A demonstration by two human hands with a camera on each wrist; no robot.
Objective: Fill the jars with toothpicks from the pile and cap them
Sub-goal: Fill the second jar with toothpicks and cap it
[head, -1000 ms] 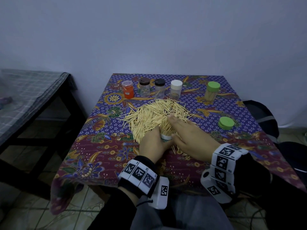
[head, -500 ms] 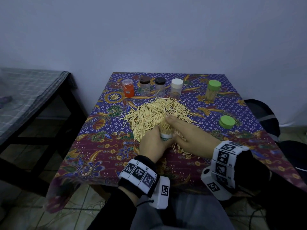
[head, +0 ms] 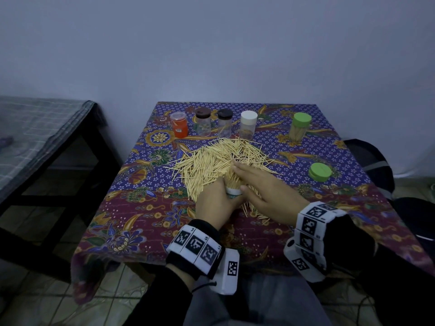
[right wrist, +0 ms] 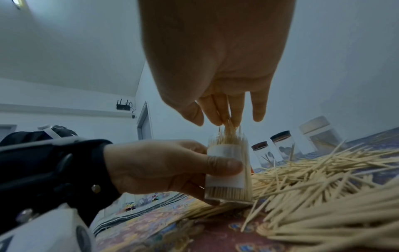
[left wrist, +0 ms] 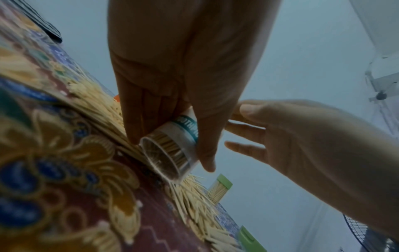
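The left hand (right wrist: 164,168) grips the open jar (right wrist: 228,170) upright at the toothpick pile's (head: 219,161) near edge, as it did a second ago. The right hand (head: 266,191), fingers straight, has lifted slightly and presses protruding toothpicks into the jar's mouth; it looks nearly full, so capping with the loose green lid (head: 320,171) on the counter (head: 150,217) seems close.

A plain room in a home, by the look of it; a small table (head: 131,217) wears a batik cloth patterned with flowers in blue and maroon; beside it stands a dark-framed bench or cot (head: 42,128) under a checked cover; the walls are bare and pale, the floor tiled; a wifi router (right wrist: 123,106) hangs high on the wall near a doorway (right wrist: 144,122); a standing fan (left wrist: 367,237) shows at one edge; a dark backpack (head: 374,165) sits by the table.
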